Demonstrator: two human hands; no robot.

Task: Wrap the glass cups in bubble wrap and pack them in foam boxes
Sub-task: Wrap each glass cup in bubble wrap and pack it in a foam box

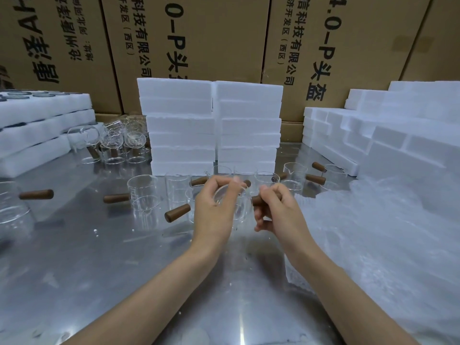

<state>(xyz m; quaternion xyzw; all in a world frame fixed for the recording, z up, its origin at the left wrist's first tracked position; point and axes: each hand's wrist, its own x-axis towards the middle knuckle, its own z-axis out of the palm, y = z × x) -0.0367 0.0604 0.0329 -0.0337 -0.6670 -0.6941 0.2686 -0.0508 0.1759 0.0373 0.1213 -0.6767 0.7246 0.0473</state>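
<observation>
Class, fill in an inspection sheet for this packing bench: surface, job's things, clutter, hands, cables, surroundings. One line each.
Surface: shiny metal table, with small white crumbs on it.
Job's things: held glass cup with its wooden handle; more loose glass cups standing on the table; bubble wrap heaped at right; foam boxes stacked in the middle.
Clutter: foam trays at left, foam pieces at right.
Hands: left hand grips the cup's body; right hand grips its handle.
Cables: nothing seen.
Surroundings: printed cardboard cartons behind.
</observation>
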